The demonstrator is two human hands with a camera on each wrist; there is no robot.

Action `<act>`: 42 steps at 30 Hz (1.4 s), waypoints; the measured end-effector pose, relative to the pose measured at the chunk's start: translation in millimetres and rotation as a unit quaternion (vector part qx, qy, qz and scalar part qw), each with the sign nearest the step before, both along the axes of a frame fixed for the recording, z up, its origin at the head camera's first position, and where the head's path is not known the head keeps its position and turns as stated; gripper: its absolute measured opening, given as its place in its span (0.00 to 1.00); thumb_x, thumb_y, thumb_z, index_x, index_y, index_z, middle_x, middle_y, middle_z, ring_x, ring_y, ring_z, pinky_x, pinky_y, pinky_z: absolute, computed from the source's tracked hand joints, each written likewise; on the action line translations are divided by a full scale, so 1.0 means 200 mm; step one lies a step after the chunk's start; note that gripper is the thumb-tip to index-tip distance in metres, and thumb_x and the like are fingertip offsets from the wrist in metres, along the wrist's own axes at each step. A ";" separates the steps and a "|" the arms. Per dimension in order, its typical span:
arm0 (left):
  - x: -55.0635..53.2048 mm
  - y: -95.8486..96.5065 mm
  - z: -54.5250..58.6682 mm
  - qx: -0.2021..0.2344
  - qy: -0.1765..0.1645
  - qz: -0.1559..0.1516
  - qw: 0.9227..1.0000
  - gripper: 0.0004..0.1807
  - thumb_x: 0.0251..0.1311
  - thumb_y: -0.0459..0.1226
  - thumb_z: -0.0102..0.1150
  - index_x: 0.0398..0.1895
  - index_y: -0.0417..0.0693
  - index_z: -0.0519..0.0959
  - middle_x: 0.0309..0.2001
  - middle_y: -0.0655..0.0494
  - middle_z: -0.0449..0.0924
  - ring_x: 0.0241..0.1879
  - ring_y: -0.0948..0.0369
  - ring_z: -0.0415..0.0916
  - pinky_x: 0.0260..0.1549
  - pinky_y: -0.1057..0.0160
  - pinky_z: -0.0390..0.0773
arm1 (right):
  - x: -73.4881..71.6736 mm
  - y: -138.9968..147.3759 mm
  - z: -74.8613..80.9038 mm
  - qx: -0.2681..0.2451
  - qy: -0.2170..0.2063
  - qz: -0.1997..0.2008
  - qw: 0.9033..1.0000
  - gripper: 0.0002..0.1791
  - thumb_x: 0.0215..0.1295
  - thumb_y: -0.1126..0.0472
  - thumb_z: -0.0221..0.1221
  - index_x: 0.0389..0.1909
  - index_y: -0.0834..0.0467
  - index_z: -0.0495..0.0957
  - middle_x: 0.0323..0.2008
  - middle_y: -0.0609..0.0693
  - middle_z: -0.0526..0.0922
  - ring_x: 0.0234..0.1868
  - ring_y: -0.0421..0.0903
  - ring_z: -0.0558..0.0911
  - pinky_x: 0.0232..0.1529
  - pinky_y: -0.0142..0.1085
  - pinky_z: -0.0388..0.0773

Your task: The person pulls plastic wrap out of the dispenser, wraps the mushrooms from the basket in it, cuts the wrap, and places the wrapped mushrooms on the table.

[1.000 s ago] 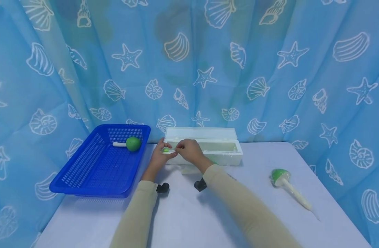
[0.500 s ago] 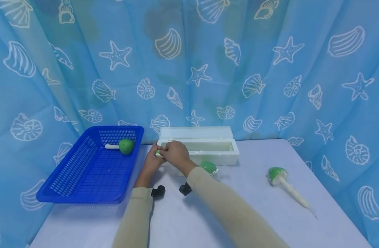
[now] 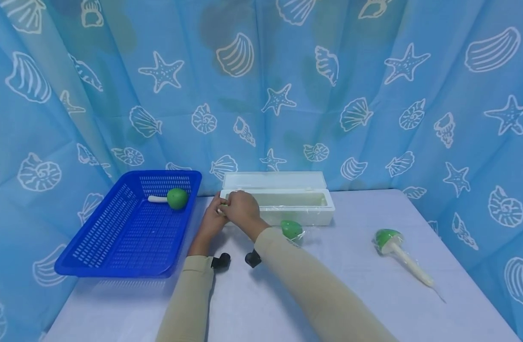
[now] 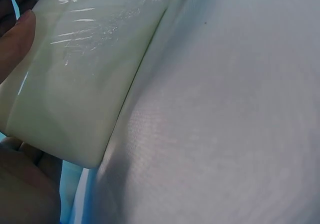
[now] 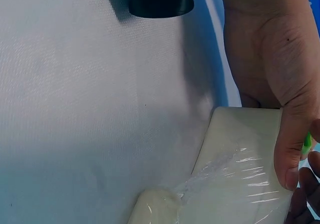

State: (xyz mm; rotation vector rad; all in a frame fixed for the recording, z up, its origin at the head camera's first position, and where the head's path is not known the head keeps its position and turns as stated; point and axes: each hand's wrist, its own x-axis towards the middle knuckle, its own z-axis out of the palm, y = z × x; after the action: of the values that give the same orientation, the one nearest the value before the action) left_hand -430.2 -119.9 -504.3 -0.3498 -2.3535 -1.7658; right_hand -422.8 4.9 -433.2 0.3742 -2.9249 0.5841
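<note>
A white cling film dispenser box [image 3: 301,217] stands at the back of the table with its lid [image 3: 274,180] raised. Clear film hangs over its front. My left hand [image 3: 211,221] holds the box's left end, thumb on the front, as the left wrist view shows up close. Curled right-hand fingers [image 3: 242,209] pinch at a small green slider [image 5: 307,143] at that same end, mostly hidden by both hands. Before the box lies a green-headed object [image 3: 291,229] under film, its white handle [image 5: 156,206] showing in the right wrist view.
At the left stands a blue plastic basket [image 3: 64,268] holding a green-headed, white-handled piece [image 3: 177,198] like a maraca. A similar piece [image 3: 387,240] wrapped in film lies on the right of the white table [image 3: 338,266]. A shell-print curtain [image 3: 261,137] hangs behind.
My right hand has moved left along the box to its left end, close against the left hand. The green head in front of the box has come into view. The camera view has shifted slightly.
</note>
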 end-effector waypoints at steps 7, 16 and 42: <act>-0.01 0.00 -0.03 -0.007 0.018 -0.001 1.000 0.16 0.52 0.20 0.60 0.45 0.32 0.74 0.74 0.35 0.46 0.73 0.41 0.42 0.65 0.40 0.53 | 0.00 -0.01 0.00 0.011 -0.004 -0.007 1.000 0.13 0.63 0.46 0.61 0.29 0.51 0.79 0.25 0.43 0.77 0.27 0.42 0.75 0.29 0.37 0.72; 0.00 0.01 -0.03 -0.011 0.021 0.012 1.000 0.17 0.52 0.20 0.61 0.46 0.34 0.75 0.74 0.37 0.47 0.73 0.43 0.43 0.67 0.42 0.49 | 0.01 -0.01 0.01 0.003 0.007 -0.012 1.000 0.14 0.63 0.45 0.62 0.25 0.49 0.79 0.20 0.41 0.76 0.25 0.41 0.75 0.29 0.37 0.71; -0.01 0.01 -0.02 -0.011 0.019 0.028 0.999 0.13 0.49 0.24 0.69 0.34 0.38 0.74 0.73 0.42 0.54 0.72 0.44 0.48 0.66 0.44 0.53 | 0.00 0.07 0.03 -0.014 -0.006 -0.010 1.000 0.11 0.64 0.49 0.60 0.26 0.49 0.84 0.19 0.39 0.78 0.24 0.41 0.76 0.31 0.39 0.73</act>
State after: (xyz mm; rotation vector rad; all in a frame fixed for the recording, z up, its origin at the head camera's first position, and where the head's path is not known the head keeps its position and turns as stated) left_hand -432.6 -118.9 -508.0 -0.3145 -2.3345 -1.6964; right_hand -422.5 19.7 -427.1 0.3389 -2.9252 0.6269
